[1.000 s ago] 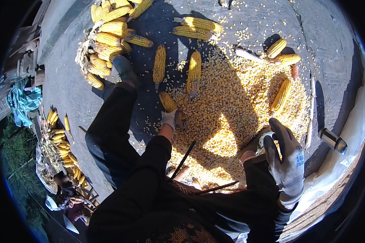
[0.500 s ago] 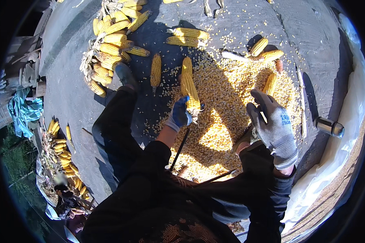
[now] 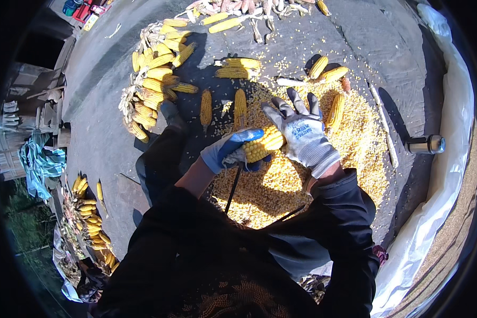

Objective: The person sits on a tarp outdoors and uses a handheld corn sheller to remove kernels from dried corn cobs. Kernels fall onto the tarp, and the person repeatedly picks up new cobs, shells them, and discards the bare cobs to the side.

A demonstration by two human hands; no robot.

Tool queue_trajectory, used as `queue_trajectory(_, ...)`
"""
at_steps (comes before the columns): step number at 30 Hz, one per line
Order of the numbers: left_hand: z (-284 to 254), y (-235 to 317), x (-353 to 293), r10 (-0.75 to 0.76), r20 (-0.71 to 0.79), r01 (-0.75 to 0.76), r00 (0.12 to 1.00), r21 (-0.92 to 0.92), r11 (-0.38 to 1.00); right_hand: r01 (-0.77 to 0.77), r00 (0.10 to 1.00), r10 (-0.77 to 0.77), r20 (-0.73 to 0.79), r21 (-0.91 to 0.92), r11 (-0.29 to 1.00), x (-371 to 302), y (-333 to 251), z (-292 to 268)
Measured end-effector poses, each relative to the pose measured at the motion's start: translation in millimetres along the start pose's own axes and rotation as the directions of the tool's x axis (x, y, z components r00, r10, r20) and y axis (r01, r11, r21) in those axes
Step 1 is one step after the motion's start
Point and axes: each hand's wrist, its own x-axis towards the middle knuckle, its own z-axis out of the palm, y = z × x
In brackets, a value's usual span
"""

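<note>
My left hand [image 3: 229, 150], in a grey glove with blue-coated fingers, is closed around a yellow corn cob [image 3: 263, 145]. The cob is held at a slant above a pile of loose kernels [image 3: 361, 139], its far end toward the right. My right hand [image 3: 303, 129], in a grey glove, is at that end with its fingers spread, and its thumb side seems to touch the cob. Left of the kernels, two single cobs lie apart, one being a full corn cob [image 3: 206, 107]. Another cob [image 3: 336, 112] rests on the pile beyond my right hand.
Bundled corn cobs [image 3: 155, 87] lie beside my left foot [image 3: 173, 115], with more cobs [image 3: 93, 222] at far left. Stripped cobs [image 3: 244, 6] are heaped at the back. A metal flask [image 3: 426, 144] lies on the right, near white plastic sheeting [image 3: 444, 183].
My left hand has tilted the cob from upright to slanting right. The right hand has come left to the cob, its fingers spreading. The view has shifted, showing more of the back.
</note>
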Motion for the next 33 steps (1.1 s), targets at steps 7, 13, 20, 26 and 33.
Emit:
queue_trajectory(7, -10, 1, -43, 0.46, -0.027, -0.458, 0.887, 0.071, 0.886, -0.331, 0.943, 0.017, 0.332, 0.942, -0.055, -14, -33, -5)
queue_trajectory(13, -25, -25, -42, 0.52, -0.179, -0.519, 0.835, 0.056, 0.853, -0.191, 0.946, 0.128, 0.297, 0.832, -0.52, -52, -89, 42)
queue_trajectory(20, -5, -54, -42, 0.642, -0.339, -0.451, 0.688, 0.492, 0.744, -0.207, 0.857, 0.213, 0.47, 0.691, -0.693, -74, -141, 49)
queue_trajectory(26, 3, -63, -53, 0.865, -0.118, -0.163, 0.488, 0.961, 0.223, -0.175, 0.842, 0.369, 0.394, 0.846, -0.504, -75, -146, 64)
queue_trajectory(33, 20, -15, -43, 0.813, 0.081, -0.055, 0.576, 0.997, -0.061, -0.239, 0.801, 0.481, 0.357, 0.927, -0.29, -86, -152, 75)
